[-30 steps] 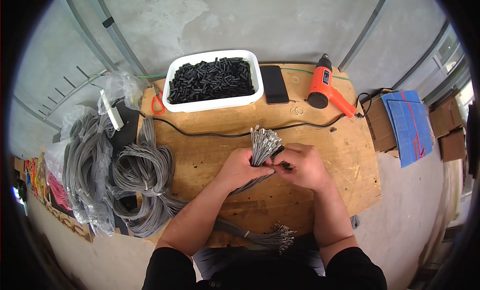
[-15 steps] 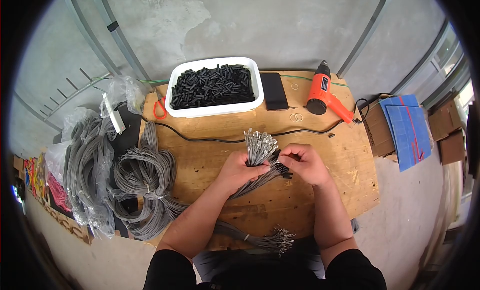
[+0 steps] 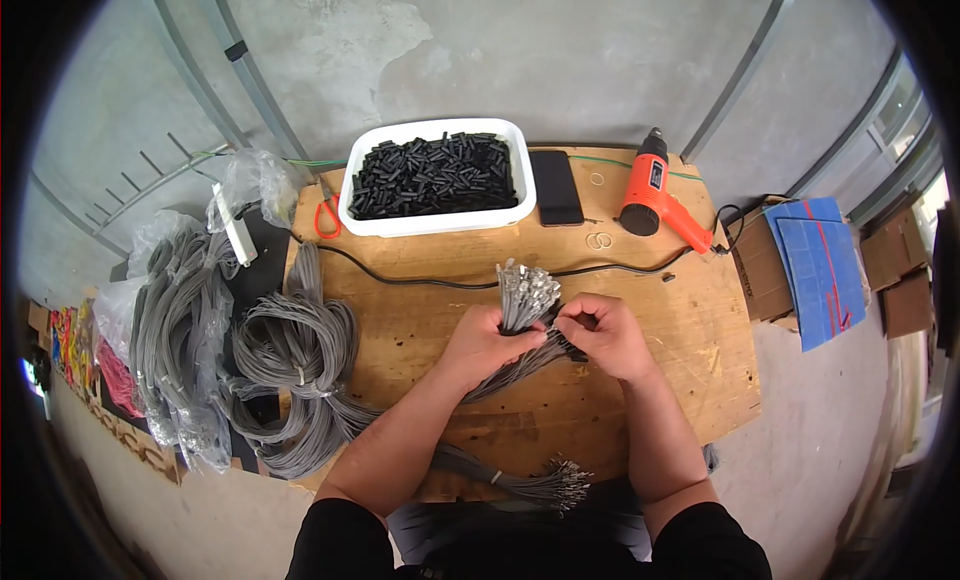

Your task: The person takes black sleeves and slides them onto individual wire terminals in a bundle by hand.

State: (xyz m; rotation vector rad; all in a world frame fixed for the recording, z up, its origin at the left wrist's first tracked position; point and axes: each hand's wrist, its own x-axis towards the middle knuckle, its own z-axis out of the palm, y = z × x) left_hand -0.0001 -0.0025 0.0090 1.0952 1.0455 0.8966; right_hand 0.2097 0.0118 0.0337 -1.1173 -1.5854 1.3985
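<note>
Beyond both hands (image 3: pixel 550 338) — black cord (image 3: pixel 430 281), white tub (image 3: pixel 437 222), dark phone (image 3: pixel 556 188)

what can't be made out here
All in the head view:
- Whatever the right hand may pinch: too small, hidden by its fingers.
- Left palm: hidden by the left hand's own back and fingers.
- Tub floor: covered by black tubes.
- Heat gun label: print too small.
- Person's legs: cut off by the bottom edge.
</note>
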